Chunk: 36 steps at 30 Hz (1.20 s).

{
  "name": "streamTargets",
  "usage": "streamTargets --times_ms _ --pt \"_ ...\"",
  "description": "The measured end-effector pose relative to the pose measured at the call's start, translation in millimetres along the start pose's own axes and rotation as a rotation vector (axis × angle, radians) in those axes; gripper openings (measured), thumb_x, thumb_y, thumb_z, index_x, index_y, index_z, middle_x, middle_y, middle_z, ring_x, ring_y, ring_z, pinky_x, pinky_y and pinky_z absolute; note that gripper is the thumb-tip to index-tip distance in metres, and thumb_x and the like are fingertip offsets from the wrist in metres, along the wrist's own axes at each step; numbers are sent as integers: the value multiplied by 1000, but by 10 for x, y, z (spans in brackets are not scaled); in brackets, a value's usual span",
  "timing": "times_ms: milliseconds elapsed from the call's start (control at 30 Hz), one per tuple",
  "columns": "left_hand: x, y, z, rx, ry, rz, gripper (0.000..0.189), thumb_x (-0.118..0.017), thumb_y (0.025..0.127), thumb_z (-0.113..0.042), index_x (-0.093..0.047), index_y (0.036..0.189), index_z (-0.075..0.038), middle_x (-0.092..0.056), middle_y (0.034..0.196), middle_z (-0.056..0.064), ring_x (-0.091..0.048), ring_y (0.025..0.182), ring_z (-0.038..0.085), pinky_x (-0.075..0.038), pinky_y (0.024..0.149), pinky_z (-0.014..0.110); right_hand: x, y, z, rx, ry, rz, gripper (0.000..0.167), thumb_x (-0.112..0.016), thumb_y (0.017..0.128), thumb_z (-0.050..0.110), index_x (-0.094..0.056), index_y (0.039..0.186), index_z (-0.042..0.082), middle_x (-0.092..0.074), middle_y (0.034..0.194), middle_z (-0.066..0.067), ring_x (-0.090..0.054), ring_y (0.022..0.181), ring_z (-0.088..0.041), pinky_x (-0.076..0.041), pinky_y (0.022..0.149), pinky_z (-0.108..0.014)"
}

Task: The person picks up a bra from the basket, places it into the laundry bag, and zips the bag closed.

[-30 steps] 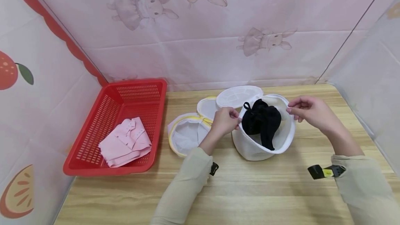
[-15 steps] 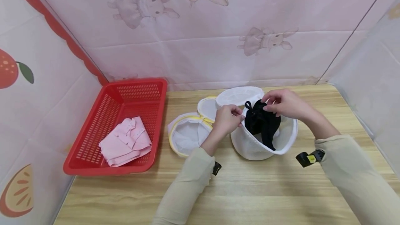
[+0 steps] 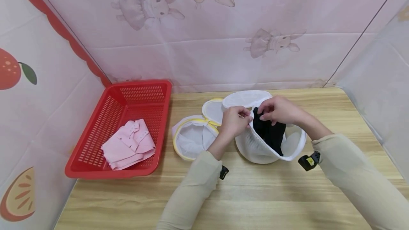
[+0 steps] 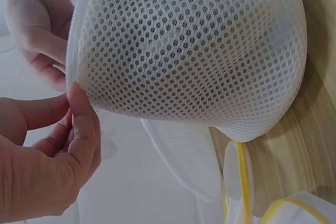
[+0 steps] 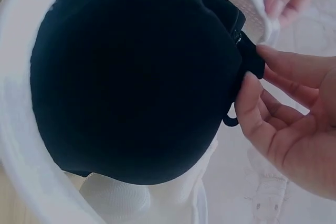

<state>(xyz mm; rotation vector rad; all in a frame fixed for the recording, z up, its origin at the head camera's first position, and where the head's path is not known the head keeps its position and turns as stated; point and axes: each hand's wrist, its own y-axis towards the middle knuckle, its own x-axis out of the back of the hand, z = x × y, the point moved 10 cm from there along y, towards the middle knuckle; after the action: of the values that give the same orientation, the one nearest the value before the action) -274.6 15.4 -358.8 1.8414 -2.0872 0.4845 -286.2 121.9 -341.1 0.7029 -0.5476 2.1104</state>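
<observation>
A white mesh laundry bag (image 3: 255, 150) stands unzipped on the table, its round lid (image 3: 246, 98) folded back. My left hand (image 3: 234, 120) pinches the zipped rim on the bag's left side; in the left wrist view, the thumb and finger (image 4: 84, 124) grip the edge. Inside the bag lies a black bra (image 5: 126, 87) with a rounded cup and a small loop. My right hand (image 3: 281, 110) reaches over the opening and pinches the bra's narrow end near the rim, as the right wrist view shows. The bra's lower part is hidden inside the bag.
A smaller white bag with yellow trim (image 3: 195, 139) lies open to the left. Beyond it stands a red plastic basket (image 3: 91, 123) holding a folded pink garment (image 3: 129, 146). A patterned wall covering (image 3: 204, 59) closes off the back of the wooden table (image 3: 255, 194).
My right hand has let go of the bag's right rim and moved left onto the bra. The left hand keeps its hold on the rim, while the bag's opening tilts slightly.
</observation>
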Motion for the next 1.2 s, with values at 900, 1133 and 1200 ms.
streamTargets --times_ms 900,1133,1200 --pt "22 -76 -107 -32 105 19 5 -69 77 0 -64 79 -2 -64 70 2 -58 55 6 -45 49 14 -323 110 -305 -198 411 183 14 -51 83 -12 -47 96 -19 -55 84 -12 -59 76 -21 -52 77 -40" --pt "24 -90 -103 -18 110 22 8 -68 77 -1 -62 76 -5 -62 67 0 -57 53 4 -44 48 13 -412 108 -314 -207 374 233 13 -49 83 -12 -46 95 -19 -55 85 -14 -59 79 -23 -50 80 -43" --pt "30 -93 -99 -15 113 20 10 -68 77 -1 -61 74 -6 -62 66 0 -57 53 4 -44 48 13 -405 105 -305 -207 370 234 14 -50 83 -12 -47 95 -18 -55 86 -14 -59 80 -23 -51 79 -42"
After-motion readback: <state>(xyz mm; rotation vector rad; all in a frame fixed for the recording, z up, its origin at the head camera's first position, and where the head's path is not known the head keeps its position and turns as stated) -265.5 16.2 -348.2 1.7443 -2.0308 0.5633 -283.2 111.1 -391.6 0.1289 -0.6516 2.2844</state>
